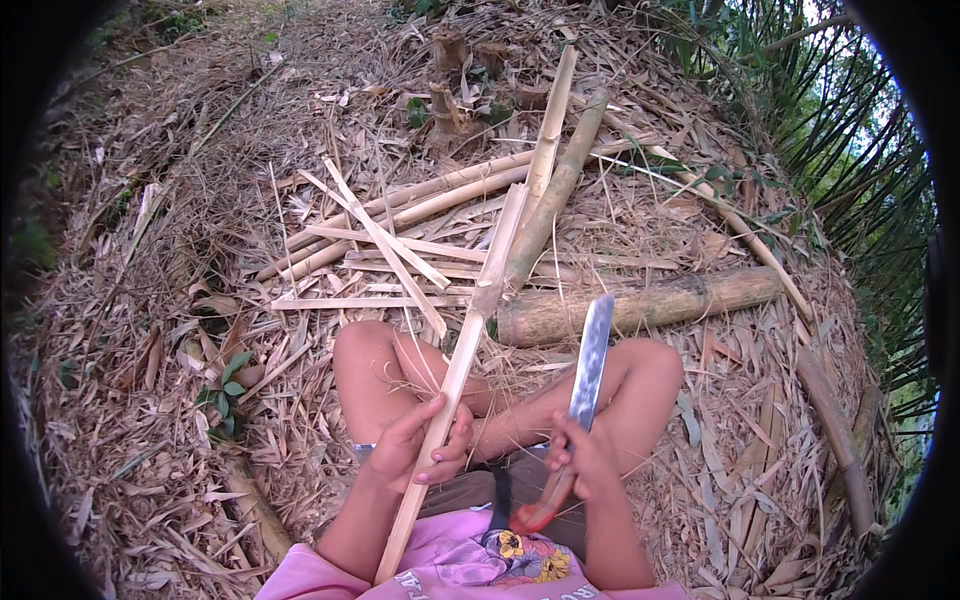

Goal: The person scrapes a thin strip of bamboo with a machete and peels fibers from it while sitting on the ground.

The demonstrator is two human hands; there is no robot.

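Note:
My left hand (pixel 424 441) is closed round a long split bamboo strip (pixel 462 362), which slants from my lap up and away past my crossed legs. Its pale inner face shows, with a node about halfway along. In my right hand (pixel 588 458) is a machete (pixel 592 360), gripped by its wooden handle with the blade pointing up and away. The handle's reddish end rests near my lap. Blade and strip are apart. Thin bamboo fibres hang over my shins beside the strip.
Ahead of my legs lie several split bamboo strips (pixel 385 255), a thick bamboo log (pixel 650 305) and a greenish bamboo pole (pixel 552 200). Cut stumps (pixel 450 112) stand farther off. Dry leaves cover the ground, and a small green plant (pixel 230 388) grows to my left.

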